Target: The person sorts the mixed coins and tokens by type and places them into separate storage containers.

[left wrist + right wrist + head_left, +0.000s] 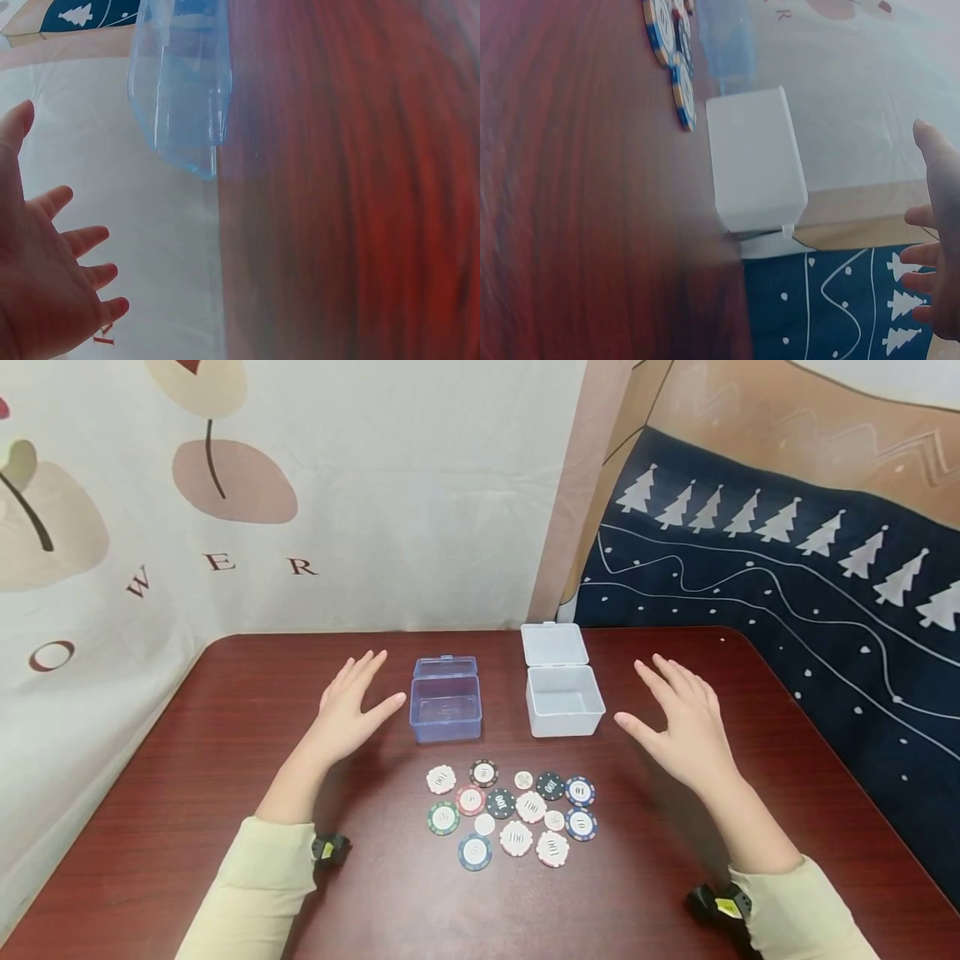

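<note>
Several poker chips (510,812) in white, red, green, black and blue lie spread on a dark red wooden table (187,827). Behind them stand two open plastic boxes with lids tipped back: a clear blue box (446,707) and a white box (564,700). My left hand (352,708) hovers with straight spread fingers just left of the blue box (180,90), holding nothing. To the right of the white box (756,161), my right hand (684,718) is held flat with fingers extended and is likewise empty. Chips (671,52) show edge-on in the right wrist view.
A pale cloth with printed shapes and letters (225,560) hangs behind the table. A dark blue fabric with white trees (787,602) lies to the right. The table's rounded far corners are in view. Small black devices sit at both wrists.
</note>
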Demonstrator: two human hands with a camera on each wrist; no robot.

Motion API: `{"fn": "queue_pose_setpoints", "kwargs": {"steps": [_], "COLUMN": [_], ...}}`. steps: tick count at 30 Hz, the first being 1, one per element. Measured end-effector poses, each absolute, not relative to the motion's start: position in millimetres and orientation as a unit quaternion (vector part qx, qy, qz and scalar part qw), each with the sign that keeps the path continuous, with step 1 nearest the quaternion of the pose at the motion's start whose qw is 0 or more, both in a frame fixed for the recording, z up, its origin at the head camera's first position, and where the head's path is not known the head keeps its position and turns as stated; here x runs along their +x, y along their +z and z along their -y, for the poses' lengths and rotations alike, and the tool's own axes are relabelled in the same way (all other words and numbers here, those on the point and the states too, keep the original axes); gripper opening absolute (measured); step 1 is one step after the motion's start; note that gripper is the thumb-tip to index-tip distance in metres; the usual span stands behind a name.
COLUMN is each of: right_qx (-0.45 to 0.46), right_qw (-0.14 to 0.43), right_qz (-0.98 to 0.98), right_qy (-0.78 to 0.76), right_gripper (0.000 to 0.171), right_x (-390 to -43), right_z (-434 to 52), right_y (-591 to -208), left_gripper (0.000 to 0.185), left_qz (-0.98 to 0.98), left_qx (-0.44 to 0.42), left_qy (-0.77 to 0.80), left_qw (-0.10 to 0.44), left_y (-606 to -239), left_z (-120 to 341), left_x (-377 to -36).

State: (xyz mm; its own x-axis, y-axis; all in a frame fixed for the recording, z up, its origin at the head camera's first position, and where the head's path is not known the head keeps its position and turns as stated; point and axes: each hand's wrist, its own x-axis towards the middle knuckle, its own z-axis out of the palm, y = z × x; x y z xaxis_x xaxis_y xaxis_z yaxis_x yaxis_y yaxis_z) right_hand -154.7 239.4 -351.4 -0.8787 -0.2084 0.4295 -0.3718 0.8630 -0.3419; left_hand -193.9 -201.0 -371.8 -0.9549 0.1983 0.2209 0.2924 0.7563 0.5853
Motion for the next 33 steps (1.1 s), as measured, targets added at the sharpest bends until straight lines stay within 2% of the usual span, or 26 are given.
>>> {"fn": "queue_pose_setpoints", "kwargs": {"steps": [5, 18, 33], "right_qx": [0.160, 0.191, 0.231], "right_qw": [0.193, 0.189, 0.171], "right_qz": [0.941, 0.929, 0.909], "right_qy": [0.226, 0.255, 0.302], "right_gripper": [0.071, 0.063, 0.054], "right_x": [-151.5, -145.0, -139.1], "right_z": [-231.1, -208.1, -182.5], "right_y": [-354.0, -363.9, -376.6], "left_gripper": [0.072, 0.072, 0.070], "left_qz": [0.921, 0.886, 0.810], "left_qx": [-0.135, -0.099, -0.110], "left_qy": [-0.361, -0.452, -0.573], "left_qw": [0.063, -0.006, -0.068], "left_y": [-377.0, -385.0, -399.8], "left_z": [202.7, 203.5, 199.2], "left_x": [-197.9, -201.3, -210.4]}}
